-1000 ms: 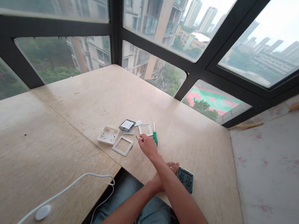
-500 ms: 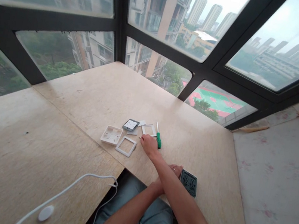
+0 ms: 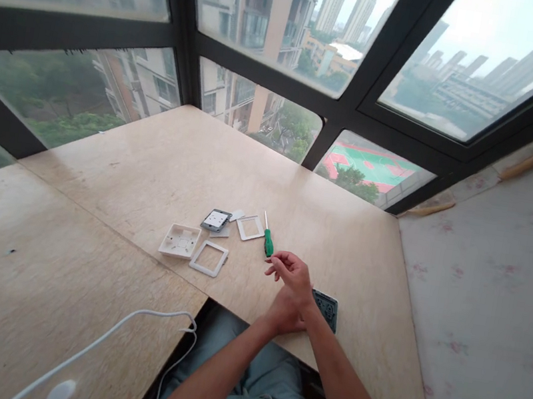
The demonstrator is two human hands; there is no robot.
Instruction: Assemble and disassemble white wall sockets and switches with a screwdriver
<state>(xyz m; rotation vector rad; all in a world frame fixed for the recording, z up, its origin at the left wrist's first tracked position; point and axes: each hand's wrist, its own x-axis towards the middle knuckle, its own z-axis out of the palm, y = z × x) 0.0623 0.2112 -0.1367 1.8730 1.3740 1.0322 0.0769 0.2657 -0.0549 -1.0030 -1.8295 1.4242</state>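
My right hand (image 3: pixel 291 272) is raised above the table with thumb and fingertips pinched together. A tiny dark thing shows at the tips, too small to name. Below and partly behind the right wrist, my left hand (image 3: pixel 285 312) is at the edge of a dark square socket panel (image 3: pixel 326 309), its patterned inner side facing up. The left fingers are mostly hidden. Just beyond the right fingertips lies a green-handled screwdriver (image 3: pixel 268 243), its shaft pointing away from me.
Left of the screwdriver lie a white frame (image 3: pixel 241 230), another white frame (image 3: pixel 193 263), a white socket module (image 3: pixel 216 220) and an open white mounting box (image 3: pixel 169 241). A white cable (image 3: pixel 125 324) crosses the table (image 3: pixel 61 248) at lower left. Windows and a papered wall (image 3: pixel 473 327) border the table.
My right hand has drawn back from beside the white frames toward my left hand, its fingertips pinched. The dark panel has shifted slightly with my left hand. The view has turned a little right.
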